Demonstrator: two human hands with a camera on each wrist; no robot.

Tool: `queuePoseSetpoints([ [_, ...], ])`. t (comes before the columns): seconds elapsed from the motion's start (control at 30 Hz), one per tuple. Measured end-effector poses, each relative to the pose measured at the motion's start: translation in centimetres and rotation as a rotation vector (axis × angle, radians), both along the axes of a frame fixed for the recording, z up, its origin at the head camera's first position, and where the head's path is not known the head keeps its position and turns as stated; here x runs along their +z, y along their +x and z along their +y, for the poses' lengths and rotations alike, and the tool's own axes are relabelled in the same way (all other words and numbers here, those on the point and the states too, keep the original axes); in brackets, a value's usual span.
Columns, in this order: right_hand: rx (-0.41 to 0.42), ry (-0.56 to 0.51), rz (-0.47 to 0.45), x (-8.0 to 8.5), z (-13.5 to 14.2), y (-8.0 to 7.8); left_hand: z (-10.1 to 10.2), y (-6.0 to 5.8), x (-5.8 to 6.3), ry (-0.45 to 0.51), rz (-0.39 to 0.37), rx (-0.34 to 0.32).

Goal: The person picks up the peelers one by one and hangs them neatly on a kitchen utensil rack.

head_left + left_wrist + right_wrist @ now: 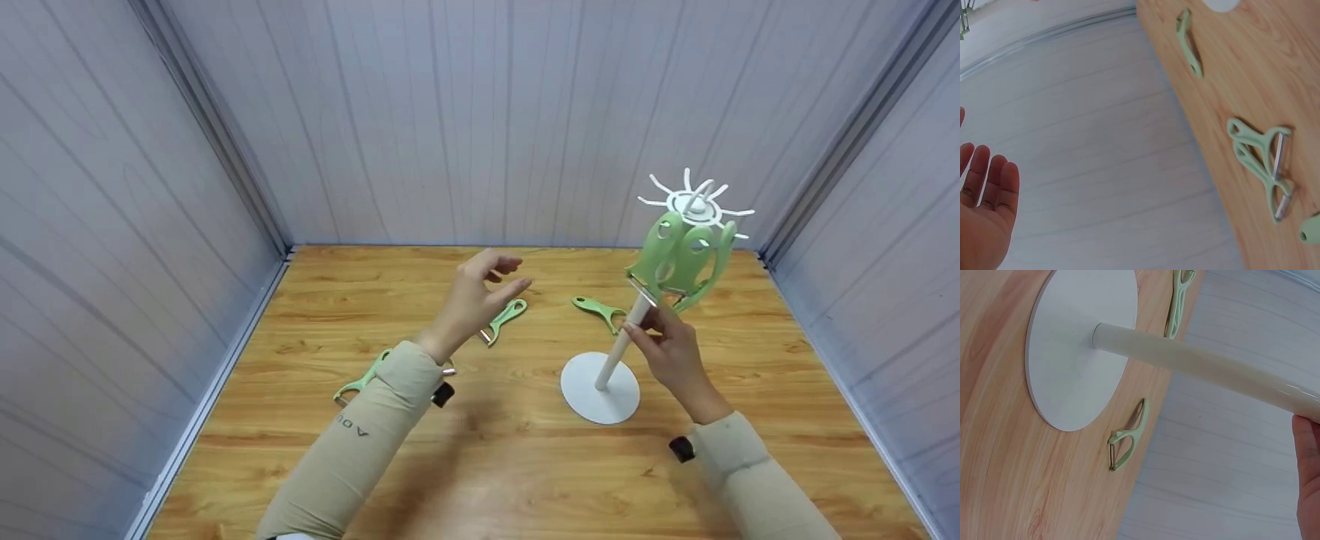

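Note:
My right hand [671, 356] grips the white pole [619, 349] of a rotating-style hook stand, just below the hanging peelers. Several green peelers [658, 251] hang by their handles from the white hook ring [694, 208] at its top. The round white base [600, 409] rests on the table. In the right wrist view, fingertips [1304, 433] touch the pole. My left hand [480, 296] is raised above the table, left of the stand, with fingers spread from the thumb and nothing held. The left wrist view shows its relaxed fingers [1008, 185] too.
On the wooden table [510, 465] a green peeler [595, 304] lies behind the base. Another peeler [504, 317] lies past the left hand, overlapping a second in the left wrist view. Near the left sleeve is a further peeler [367, 377]. Pale panels [465, 135] enclose the table.

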State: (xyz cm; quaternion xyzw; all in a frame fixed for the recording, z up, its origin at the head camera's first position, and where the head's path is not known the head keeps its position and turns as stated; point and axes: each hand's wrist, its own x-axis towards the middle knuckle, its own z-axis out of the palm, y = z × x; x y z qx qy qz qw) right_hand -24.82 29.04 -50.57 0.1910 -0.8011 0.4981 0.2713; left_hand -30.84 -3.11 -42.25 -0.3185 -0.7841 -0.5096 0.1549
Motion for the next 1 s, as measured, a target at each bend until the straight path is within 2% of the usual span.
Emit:
queuePoseSetpoints([
  [0.27,-0.01,-0.011,-0.025,0.1,-0.2,0.1,-2.4,-0.3,-1.4,-0.068,-0.039,0.05],
  [0.43,-0.008,-0.044,-0.033,0.1,-0.4,0.3,-3.4,-0.2,-2.8,-0.12,-0.059,0.082],
  [0.6,-0.013,-0.036,-0.029,0.1,-0.4,0.2,-4.4,-0.3,-4.4,-0.166,-0.11,0.104],
  [0.83,-0.012,-0.019,-0.022,0.0,-0.4,0.1,-6.2,-0.4,-6.4,-0.201,-0.218,0.152],
  [1.0,-0.025,-0.006,-0.03,0.0,-0.2,0.1,-7.3,-0.8,-7.7,-0.226,-0.24,0.19],
])
